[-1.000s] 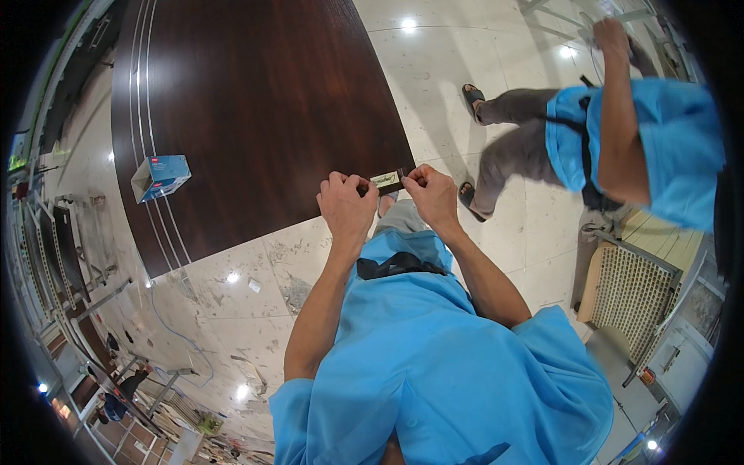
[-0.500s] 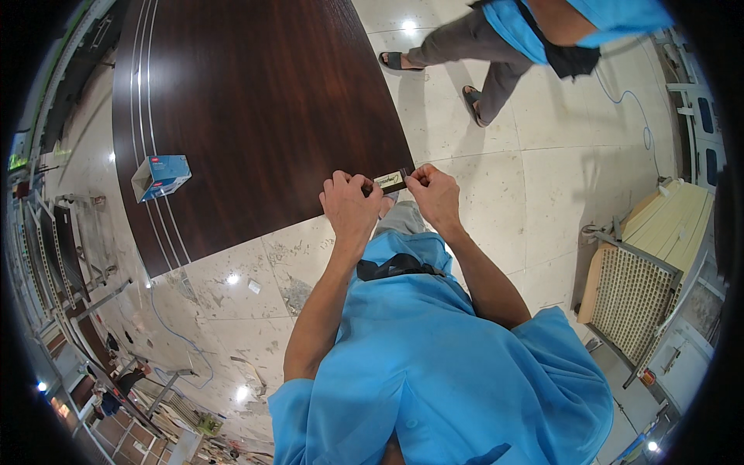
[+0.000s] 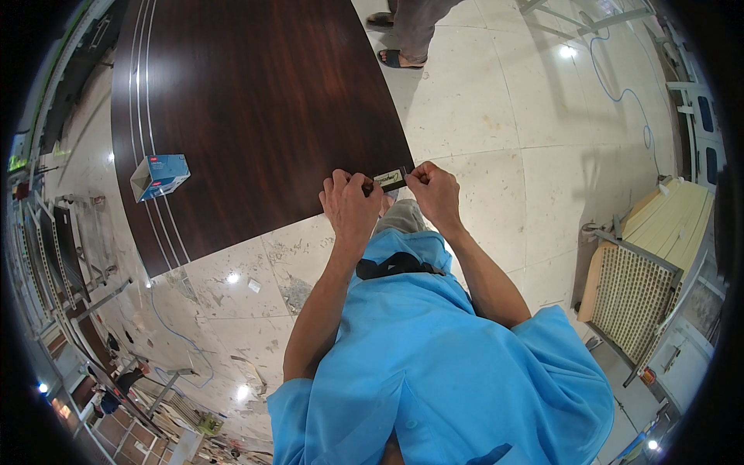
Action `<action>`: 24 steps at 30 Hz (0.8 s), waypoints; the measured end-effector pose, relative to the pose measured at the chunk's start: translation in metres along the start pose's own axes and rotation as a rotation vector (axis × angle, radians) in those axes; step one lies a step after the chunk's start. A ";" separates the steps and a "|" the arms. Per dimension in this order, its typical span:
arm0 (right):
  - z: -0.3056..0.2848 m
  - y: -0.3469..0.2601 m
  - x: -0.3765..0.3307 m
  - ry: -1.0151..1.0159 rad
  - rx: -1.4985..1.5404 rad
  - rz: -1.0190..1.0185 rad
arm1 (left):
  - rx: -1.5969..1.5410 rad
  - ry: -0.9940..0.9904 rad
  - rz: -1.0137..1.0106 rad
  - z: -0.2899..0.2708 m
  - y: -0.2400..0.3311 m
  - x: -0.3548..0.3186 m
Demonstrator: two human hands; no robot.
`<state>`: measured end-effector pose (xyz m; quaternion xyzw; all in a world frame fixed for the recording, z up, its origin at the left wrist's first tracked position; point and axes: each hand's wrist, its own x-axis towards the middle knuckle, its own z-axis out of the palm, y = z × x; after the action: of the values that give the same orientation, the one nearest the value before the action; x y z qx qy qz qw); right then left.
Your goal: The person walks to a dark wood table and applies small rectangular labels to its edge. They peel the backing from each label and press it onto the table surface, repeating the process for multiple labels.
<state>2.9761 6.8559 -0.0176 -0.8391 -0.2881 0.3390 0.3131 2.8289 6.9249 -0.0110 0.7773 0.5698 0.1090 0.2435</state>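
A small pale yellow label (image 3: 387, 179) with dark script lies at the near right corner of a large dark wood-grain panel (image 3: 256, 132). My left hand (image 3: 350, 203) is closed, its thumb and forefinger at the label's left end, the other fingers curled on the panel's near edge. At the label's right end, beside the panel's corner, my right hand (image 3: 434, 194) is pinched with thumb and forefinger together. The fingertips partly hide both ends, so how firmly the label is stuck cannot be seen.
An open-ended blue box (image 3: 164, 177) rests on the panel's left side, over thin silver lines. A co-worker's leg (image 3: 415, 31) and sandals show beyond the right edge. Cream slatted panels and a perforated board (image 3: 632, 287) lean at right. Metal racks (image 3: 62, 256) stand at left.
The co-worker has stepped left and away, leaving only lower legs in view. My two hands and the label have stayed nearly in place.
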 end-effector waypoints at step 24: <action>-0.001 -0.001 -0.001 0.046 0.069 -0.029 | -0.083 0.041 0.010 0.004 -0.002 0.001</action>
<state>2.9762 6.8554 -0.0161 -0.8310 -0.2812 0.3247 0.3535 2.8298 6.9255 -0.0159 0.7668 0.5659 0.1498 0.2634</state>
